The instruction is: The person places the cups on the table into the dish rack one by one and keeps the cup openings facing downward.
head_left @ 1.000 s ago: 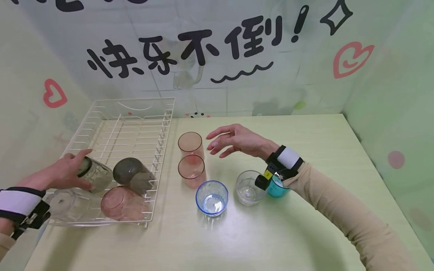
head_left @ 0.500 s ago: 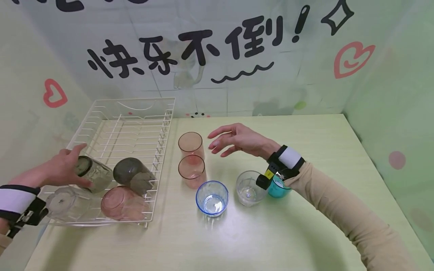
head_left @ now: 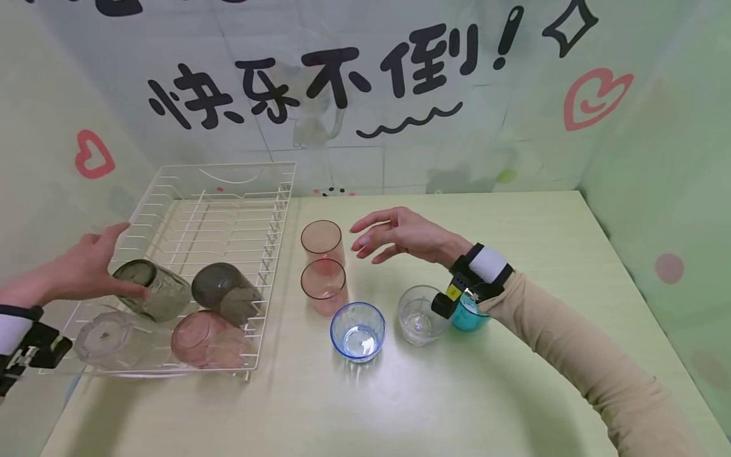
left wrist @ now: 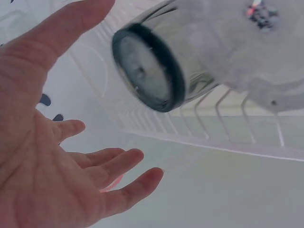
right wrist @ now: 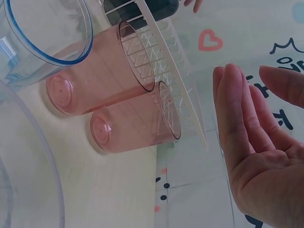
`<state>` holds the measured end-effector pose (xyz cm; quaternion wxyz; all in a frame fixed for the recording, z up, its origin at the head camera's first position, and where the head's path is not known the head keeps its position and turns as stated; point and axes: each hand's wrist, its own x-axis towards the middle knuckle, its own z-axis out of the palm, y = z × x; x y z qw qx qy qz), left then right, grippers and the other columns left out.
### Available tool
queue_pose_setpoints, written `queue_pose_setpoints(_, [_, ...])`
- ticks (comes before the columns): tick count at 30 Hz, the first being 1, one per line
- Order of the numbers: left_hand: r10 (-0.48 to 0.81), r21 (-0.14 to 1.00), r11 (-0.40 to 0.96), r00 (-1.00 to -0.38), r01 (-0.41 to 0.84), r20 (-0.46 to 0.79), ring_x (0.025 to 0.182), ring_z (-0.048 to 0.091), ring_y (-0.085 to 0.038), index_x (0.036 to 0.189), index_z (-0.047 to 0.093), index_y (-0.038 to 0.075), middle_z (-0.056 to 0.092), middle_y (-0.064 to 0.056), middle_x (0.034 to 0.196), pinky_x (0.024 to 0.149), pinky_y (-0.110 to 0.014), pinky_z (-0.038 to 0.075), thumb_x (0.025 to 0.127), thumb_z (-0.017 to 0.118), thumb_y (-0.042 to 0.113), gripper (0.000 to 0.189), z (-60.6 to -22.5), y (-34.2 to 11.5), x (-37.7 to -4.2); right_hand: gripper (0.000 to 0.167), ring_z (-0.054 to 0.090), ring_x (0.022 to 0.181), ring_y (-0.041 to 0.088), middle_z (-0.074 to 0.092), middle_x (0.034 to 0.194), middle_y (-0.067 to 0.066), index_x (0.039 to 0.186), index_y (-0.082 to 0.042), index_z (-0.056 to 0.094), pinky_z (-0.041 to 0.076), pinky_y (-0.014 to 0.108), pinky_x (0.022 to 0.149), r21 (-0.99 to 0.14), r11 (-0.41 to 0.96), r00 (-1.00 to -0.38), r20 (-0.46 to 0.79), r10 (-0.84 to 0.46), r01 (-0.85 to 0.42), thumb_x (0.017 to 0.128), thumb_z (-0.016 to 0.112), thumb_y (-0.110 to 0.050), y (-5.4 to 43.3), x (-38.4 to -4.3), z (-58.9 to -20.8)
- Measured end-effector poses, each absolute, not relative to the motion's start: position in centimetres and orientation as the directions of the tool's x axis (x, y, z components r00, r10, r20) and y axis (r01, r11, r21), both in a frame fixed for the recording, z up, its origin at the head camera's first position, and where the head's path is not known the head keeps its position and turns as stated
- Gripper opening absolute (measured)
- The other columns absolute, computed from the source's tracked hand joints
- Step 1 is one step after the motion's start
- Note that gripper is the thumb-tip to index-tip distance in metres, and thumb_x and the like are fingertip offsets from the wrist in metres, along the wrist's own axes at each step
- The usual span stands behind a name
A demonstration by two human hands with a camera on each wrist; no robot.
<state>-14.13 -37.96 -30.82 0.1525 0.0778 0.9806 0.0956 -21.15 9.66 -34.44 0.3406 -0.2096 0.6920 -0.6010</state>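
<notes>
My left hand (head_left: 80, 266) is at the left side of the white wire rack (head_left: 278, 241), fingers spread beside a grey-green glass (head_left: 162, 295) lying tilted in it. In the left wrist view a gap shows between the palm and the dark base of that glass (left wrist: 147, 66). A dark grey glass (head_left: 219, 285), a pink glass (head_left: 205, 343) and a clear glass (head_left: 111, 339) lie around it in the rack. My right hand (head_left: 400, 235) hovers over the table with relaxed fingers, holding nothing, right of two upright pink glasses (head_left: 323, 289).
A blue-rimmed glass (head_left: 358, 333), a clear glass (head_left: 419, 317) and a turquoise glass (head_left: 469, 316) stand upright on the pale table (head_left: 400, 406). The right forearm partly covers the turquoise one. A printed wall sheet (head_left: 365, 165) rises behind the table.
My left hand has let go of the grey-green glass and drawn back up and to the left. The glass stays in the rack. The right hand has hardly moved.
</notes>
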Motion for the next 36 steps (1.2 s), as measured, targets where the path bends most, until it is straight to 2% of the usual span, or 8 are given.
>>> queue_pose_setpoints(6, [0.132,0.174,0.981,-0.958,0.088,-0.256,0.114,0.018,-0.064,0.14,-0.001,-0.019,0.017,-0.055,0.126,0.086,-0.074,0.03,0.068,0.082,0.036,0.122,-30.0,-37.9,-14.6,0.04,0.066,0.102,0.024,0.067,0.112,0.016,0.129,0.0,0.052,0.054,0.041,0.085,-0.975,0.191,-0.68,-0.217,-0.7,0.115,0.091,0.056,-0.011,9.6,-21.1,-34.3])
queue_pose_setpoints(12, [0.128,0.169,0.982,-0.966,0.09,-0.226,0.114,0.019,-0.064,0.14,0.003,-0.019,0.018,-0.055,0.126,0.086,-0.074,0.03,0.069,0.082,0.035,0.119,-29.4,-37.5,-14.6,0.041,0.066,0.101,0.023,0.066,0.113,0.017,0.13,0.001,0.051,0.054,0.04,0.085,-0.975,0.198,-0.681,-0.215,-0.7,0.105,0.091,0.055,-0.011,9.7,-21.2,-34.2])
queue_pose_setpoints(15, [0.131,0.184,0.978,-0.978,0.101,-0.16,0.114,0.02,-0.062,0.14,0.007,-0.019,0.02,-0.053,0.127,0.086,-0.075,0.029,0.07,0.082,0.033,0.115,-29.1,-37.1,-14.7,0.04,0.066,0.101,0.023,0.067,0.113,0.017,0.13,0.001,0.05,0.054,0.04,0.085,-0.974,0.197,-0.684,-0.218,-0.696,0.11,0.092,0.055,-0.01,9.8,-21.3,-34.2])
queue_pose_setpoints(21, [0.136,0.229,0.963,-0.989,0.144,0.05,0.117,0.026,-0.058,0.141,0.021,-0.014,0.023,-0.047,0.133,0.087,-0.072,0.029,0.074,0.079,0.03,0.099,-27.8,-34.8,-14.9,0.038,0.066,0.1,0.023,0.067,0.112,0.015,0.129,0.0,0.051,0.054,0.04,0.085,-0.973,0.197,-0.69,-0.225,-0.688,0.12,0.093,0.054,-0.01,10.1,-21.3,-34.2])
queue_pose_setpoints(28, [0.214,0.236,0.932,-0.944,0.274,0.251,0.124,0.034,-0.051,0.136,0.038,-0.007,0.036,-0.034,0.136,0.092,-0.067,0.029,0.081,0.073,0.027,0.073,-26.3,-31.2,-14.6,0.038,0.066,0.101,0.024,0.066,0.115,0.017,0.13,0.0,0.051,0.054,0.041,0.085,-0.972,0.213,-0.697,-0.224,-0.682,0.104,0.094,0.053,-0.012,10.3,-21.2,-33.8])
queue_pose_setpoints(32, [0.268,0.219,0.905,-0.89,0.364,0.37,0.12,0.041,-0.048,0.131,0.046,-0.004,0.045,-0.031,0.131,0.091,-0.063,0.035,0.077,0.075,0.015,0.065,-26.1,-29.5,-14.3,0.037,0.066,0.101,0.025,0.066,0.115,0.017,0.13,0.0,0.051,0.054,0.041,0.085,-0.972,0.212,-0.701,-0.224,-0.677,0.106,0.094,0.054,-0.011,10.3,-21.1,-33.7])
queue_pose_setpoints(36, [0.303,0.214,0.877,-0.841,0.43,0.448,0.117,0.045,-0.046,0.128,0.05,-0.002,0.048,-0.029,0.129,0.088,-0.061,0.039,0.075,0.076,0.01,0.061,-26.1,-28.0,-14.2,0.038,0.066,0.101,0.024,0.066,0.115,0.018,0.129,-0.001,0.052,0.054,0.041,0.085,-0.971,0.211,-0.705,-0.226,-0.672,0.11,0.093,0.056,-0.012,10.3,-21.1,-33.7])
